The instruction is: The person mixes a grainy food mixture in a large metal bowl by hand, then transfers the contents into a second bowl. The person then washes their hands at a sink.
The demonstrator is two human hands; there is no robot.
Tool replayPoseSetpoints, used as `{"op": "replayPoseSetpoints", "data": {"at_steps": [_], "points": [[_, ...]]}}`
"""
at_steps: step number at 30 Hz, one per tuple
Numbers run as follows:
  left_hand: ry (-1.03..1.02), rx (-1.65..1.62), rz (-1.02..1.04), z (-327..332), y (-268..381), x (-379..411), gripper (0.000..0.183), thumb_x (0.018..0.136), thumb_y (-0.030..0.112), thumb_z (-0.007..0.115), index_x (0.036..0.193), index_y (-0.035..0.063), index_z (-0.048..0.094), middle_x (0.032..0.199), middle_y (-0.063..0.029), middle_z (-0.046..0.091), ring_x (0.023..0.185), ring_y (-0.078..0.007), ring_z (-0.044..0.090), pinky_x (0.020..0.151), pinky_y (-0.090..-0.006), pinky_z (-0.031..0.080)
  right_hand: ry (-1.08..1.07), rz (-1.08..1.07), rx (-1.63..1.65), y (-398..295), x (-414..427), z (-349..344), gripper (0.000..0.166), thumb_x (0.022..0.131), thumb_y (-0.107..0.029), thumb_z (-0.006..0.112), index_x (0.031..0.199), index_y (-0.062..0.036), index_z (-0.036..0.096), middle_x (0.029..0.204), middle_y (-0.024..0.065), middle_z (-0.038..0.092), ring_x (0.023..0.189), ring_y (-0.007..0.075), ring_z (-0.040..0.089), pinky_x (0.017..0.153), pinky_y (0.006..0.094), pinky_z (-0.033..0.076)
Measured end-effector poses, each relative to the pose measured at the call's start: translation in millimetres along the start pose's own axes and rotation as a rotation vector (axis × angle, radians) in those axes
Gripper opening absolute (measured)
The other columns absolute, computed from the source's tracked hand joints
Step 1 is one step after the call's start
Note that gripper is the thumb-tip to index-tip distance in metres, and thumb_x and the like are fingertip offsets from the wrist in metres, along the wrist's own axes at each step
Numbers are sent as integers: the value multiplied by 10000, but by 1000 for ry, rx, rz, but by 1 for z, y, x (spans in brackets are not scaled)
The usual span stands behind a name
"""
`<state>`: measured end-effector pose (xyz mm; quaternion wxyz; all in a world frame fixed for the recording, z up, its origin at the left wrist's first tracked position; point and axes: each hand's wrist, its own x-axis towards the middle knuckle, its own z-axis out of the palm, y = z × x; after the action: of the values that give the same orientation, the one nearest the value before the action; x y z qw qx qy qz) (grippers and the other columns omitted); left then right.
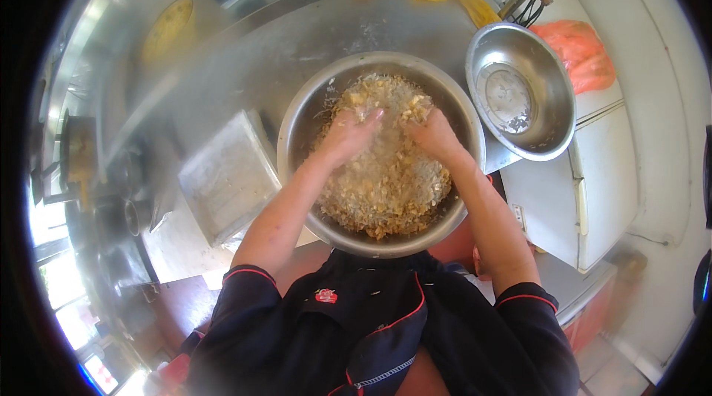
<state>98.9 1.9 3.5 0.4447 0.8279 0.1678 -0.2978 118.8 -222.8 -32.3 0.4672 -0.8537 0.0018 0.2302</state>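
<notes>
A large stainless steel bowl stands in front of me, holding a heap of pale and tan chopped food mixture. Both of my hands are inside it, near the far side of the heap. My left hand grips a portion, its thumb showing and its other fingertips sunk in the mixture. Opposite it, my right hand is closed around a clump with yellowish pieces; its fingertips are partly hidden. Shreds cling to the bowl's inner wall. Haze blurs the heap's middle.
A second metal bowl with a few scraps sits at the right, beside an orange-red plastic bag. Left of the large bowl lies a rectangular metal tray. A yellow cloth-like item rests on the steel worktop. A white cabinet stands at right.
</notes>
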Motion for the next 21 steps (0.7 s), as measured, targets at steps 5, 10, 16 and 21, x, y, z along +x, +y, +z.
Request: {"op": "replayPoseSetpoints", "data": {"at_steps": [5, 10, 16, 21], "points": [[-19, -8, 256, -25, -15, 30, 898, 944, 576, 651, 1639, 184, 240, 1650, -264, 254, 1546, -407, 219, 1244, -530, 267, 200, -132, -113, 9, 14, -12, 722, 879, -167, 741, 1516, -4, 445, 1461, 222, 559, 1319, 294, 558, 1094, 327, 433], [-228, -359, -66, 13, -18, 76, 1243, 722, 815, 719, 1634, 114, 248, 1674, -280, 169, 1522, -471, 244, 1176, -716, 229, -206, 350, 458, -14, 35, 14, 1331, 690, -456, 916, 1632, -3, 92, 1613, 259, 348, 1418, 427, 437, 1165, 557, 366], [-291, -334, 119, 3, -24, 50, 1017, 860, 754, 634, 1459, -58, 506, 1585, -363, 309, 1478, -477, 338, 1184, -604, 331, -145, -30, 395, -34, 11, 21, 723, 861, -355, 810, 1400, 41, 536, 1231, 247, 673, 1122, 286, 663, 929, 429, 542], [-23, -84, -13, -5, -21, 12, 724, 948, 598, 641, 1360, 3, 619, 1438, -307, 519, 1299, -403, 560, 1088, -515, 483, -46, 99, 100, -31, -17, 4, 495, 925, -325, 732, 1254, 36, 653, 922, 167, 741, 804, 240, 707, 778, 408, 555]]}}
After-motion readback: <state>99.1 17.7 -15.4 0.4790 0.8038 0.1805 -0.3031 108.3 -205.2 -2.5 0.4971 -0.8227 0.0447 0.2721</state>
